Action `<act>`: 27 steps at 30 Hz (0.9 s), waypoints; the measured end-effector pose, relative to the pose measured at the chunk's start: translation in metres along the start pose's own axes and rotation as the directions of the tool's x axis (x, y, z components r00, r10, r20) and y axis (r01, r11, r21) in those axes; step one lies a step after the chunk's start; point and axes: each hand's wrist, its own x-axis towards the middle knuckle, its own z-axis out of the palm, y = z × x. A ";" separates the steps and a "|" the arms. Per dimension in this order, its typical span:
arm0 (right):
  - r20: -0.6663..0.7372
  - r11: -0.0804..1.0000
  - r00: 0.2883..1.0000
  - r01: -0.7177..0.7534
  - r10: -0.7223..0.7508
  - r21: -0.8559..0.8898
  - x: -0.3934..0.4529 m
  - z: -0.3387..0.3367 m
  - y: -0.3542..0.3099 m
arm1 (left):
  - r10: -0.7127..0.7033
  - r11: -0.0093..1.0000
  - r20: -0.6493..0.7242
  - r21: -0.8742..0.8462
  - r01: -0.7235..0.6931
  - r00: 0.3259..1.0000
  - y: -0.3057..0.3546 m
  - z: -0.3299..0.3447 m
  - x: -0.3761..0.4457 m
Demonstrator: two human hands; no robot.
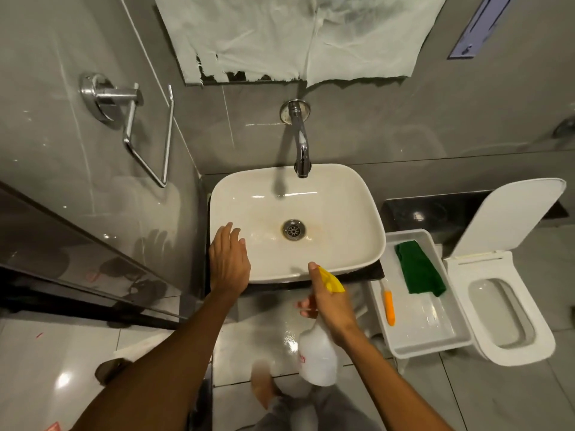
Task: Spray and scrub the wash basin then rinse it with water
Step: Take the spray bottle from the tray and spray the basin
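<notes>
Head view: the white rectangular ceramic wash basin (342, 206) fills the frame's centre, brownish stains ringing its drain. The right hand (329, 301), lower centre, grips a translucent spray bottle with yellow nozzle (317, 353) aimed at it. The left hand (228, 262) rests open-fingered on the rim. Spraying seems barely begun; scrubbing with the green cloth (418, 269) and rinsing remain.

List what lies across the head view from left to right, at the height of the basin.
Chrome wall-mounted towel holder → open left hand on the white ceramic wash basin's left rim → round metal drain → green cloth in the white plastic tray → white toilet with raised lid.
</notes>
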 end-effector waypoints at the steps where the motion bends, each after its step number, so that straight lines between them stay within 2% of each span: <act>1: 0.007 1.000 1.000 -0.014 0.014 -0.004 0.001 -0.003 -0.002 | -0.002 1.000 -0.001 0.007 0.002 1.000 0.000 0.001 0.000; 3: -0.004 1.000 1.000 -0.011 0.011 0.005 0.004 -0.011 -0.004 | 0.000 1.000 -0.005 0.016 0.000 1.000 0.000 0.003 0.000; 8: -0.175 0.994 0.980 0.104 -0.094 0.046 0.008 -0.033 -0.003 | 0.008 1.000 -0.019 0.018 -0.008 1.000 -0.004 0.005 -0.001; 12: -0.178 0.995 0.982 0.071 -0.058 0.065 0.008 -0.051 -0.004 | 0.008 1.000 -0.006 0.014 -0.008 1.000 -0.004 0.005 -0.002; 16: -0.267 0.995 0.960 0.093 -0.084 0.020 0.007 -0.058 0.003 | 0.001 1.000 0.008 0.006 -0.001 1.000 -0.005 0.004 -0.003; 23: -0.185 0.999 0.983 0.002 0.007 0.048 -0.005 -0.039 0.010 | 0.010 1.000 0.012 0.022 -0.010 1.000 -0.006 0.003 -0.003; 27: -0.020 0.999 0.999 -0.031 0.032 0.034 -0.012 -0.011 0.009 | 0.007 1.000 0.009 0.012 -0.007 1.000 -0.008 0.004 -0.003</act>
